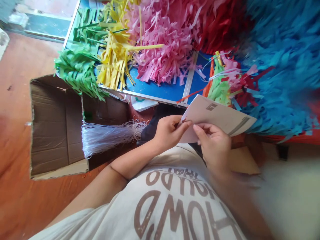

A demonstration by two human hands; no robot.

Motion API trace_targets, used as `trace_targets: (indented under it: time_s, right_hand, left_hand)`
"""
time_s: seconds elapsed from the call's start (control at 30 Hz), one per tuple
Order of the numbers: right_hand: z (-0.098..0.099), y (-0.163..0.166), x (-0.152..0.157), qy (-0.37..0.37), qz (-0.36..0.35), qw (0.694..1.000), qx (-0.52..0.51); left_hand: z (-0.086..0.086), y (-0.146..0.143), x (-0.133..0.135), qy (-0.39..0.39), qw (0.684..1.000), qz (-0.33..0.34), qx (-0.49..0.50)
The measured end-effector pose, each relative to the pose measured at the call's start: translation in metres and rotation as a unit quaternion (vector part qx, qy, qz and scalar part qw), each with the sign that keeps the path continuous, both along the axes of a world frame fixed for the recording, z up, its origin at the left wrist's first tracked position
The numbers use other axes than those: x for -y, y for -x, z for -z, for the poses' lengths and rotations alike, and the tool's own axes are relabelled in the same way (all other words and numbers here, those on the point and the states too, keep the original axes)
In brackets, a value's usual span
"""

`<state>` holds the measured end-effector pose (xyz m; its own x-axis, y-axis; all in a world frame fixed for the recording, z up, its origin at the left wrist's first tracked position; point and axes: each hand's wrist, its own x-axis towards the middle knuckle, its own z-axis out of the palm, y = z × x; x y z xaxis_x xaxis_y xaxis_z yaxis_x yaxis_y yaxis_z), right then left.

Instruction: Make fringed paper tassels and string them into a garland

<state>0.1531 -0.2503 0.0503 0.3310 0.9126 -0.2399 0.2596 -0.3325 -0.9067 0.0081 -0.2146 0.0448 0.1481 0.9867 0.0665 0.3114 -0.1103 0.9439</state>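
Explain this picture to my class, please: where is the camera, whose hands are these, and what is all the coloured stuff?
There is no machine here, only a person working with bare hands. The single picture comes from a camera worn on that person's head, looking down, so their printed shirt fills the bottom edge. The left hand and right hand both pinch a pale sheet of card with their fingers. Beyond it lie heaps of paper cut into fringes: green fringes, yellow fringes, pink fringes, red fringes and blue fringes, some resting on a blue board. To the left, on the reddish floor, is an open cardboard box, with a bundle of white threads by it.
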Motion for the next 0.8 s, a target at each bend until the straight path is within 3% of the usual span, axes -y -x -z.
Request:
trace_targets:
  time_s: [0.17,0.47,0.8]
  right_hand:
    - [0.005,-0.002,0.003,-0.014,0.006,0.999,-0.028]
    - [-0.002,-0.005,0.003,-0.033,-0.039,0.998,-0.036]
    - [-0.009,-0.008,0.000,-0.019,-0.026,0.998,0.050]
  left_hand:
    - [0.003,-0.001,0.001,-0.013,1.000,0.003,0.027]
    - [0.007,-0.005,0.003,-0.068,0.997,-0.028,-0.028]
    - [0.003,-0.007,0.008,-0.075,0.997,-0.018,-0.011]
